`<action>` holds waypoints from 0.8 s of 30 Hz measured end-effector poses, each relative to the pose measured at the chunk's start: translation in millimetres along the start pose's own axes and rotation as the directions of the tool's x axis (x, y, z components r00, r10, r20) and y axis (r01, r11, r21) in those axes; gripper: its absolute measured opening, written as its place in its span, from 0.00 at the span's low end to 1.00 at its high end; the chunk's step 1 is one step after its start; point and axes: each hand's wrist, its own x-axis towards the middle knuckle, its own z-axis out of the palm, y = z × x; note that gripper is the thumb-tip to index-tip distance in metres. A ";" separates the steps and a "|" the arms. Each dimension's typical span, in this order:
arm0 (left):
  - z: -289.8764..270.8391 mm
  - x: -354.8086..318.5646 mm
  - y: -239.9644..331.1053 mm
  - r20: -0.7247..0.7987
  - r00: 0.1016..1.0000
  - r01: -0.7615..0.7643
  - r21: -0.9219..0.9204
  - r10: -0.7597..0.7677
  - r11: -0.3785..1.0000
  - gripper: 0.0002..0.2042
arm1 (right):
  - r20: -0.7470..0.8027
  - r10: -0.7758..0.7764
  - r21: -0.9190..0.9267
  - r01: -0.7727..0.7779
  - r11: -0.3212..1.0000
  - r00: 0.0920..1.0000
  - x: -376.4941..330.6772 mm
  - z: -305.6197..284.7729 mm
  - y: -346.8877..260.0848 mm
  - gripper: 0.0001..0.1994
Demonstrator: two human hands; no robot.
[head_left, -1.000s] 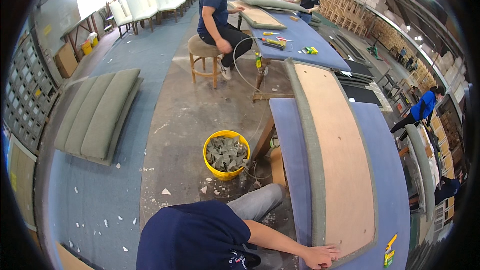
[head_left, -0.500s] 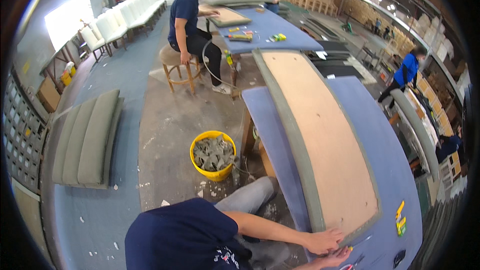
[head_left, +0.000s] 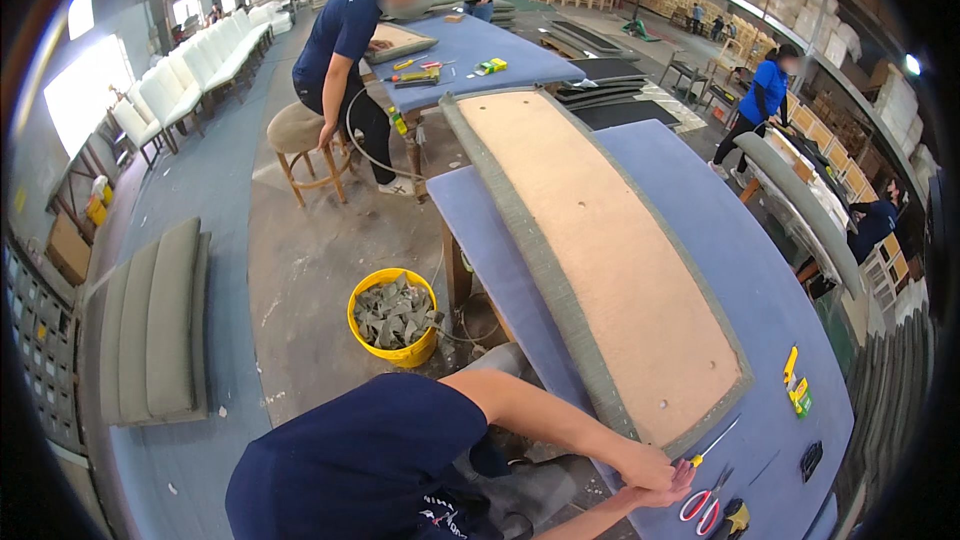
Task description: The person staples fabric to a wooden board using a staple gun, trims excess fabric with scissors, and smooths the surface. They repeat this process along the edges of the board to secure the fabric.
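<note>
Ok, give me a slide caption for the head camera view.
Left hand and right hand at the near corner of a grey-edged wooden panel on a blue table, red scissors alongside.

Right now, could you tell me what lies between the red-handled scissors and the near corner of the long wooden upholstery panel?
A thin yellow-handled screwdriver, lying on the blue table cover, as the head view shows.

the hall is brightly and evenly lit. daylight pours through a window (head_left: 85,90) at the far left, blown out to pure white, and small ceiling lamps (head_left: 912,64) glare at the far right. shadows are soft, darkest under the bench (head_left: 760,280). the fisheye bends straight edges strongly toward the rim, where a black border closes in. the centre is sharp; far figures turn small and soft.
</note>
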 end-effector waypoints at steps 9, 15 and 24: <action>-26.3 14.9 -12.9 0.158 0.986 -0.043 -0.109 0.060 0.993 0.08 | 0.042 -0.108 -0.284 0.115 0.952 0.993 -25.1 -22.2 -1.0 0.18; 8.9 15.6 -29.3 0.165 0.986 0.048 -0.064 -0.037 0.997 0.12 | 0.120 -0.217 -0.407 0.247 0.880 0.969 -101.6 -18.5 -21.9 0.15; -14.9 -6.4 -35.3 -0.161 0.970 -0.206 -0.159 0.180 0.966 0.09 | 0.172 -0.011 -0.433 0.086 0.897 0.985 -69.2 -46.2 -17.0 0.13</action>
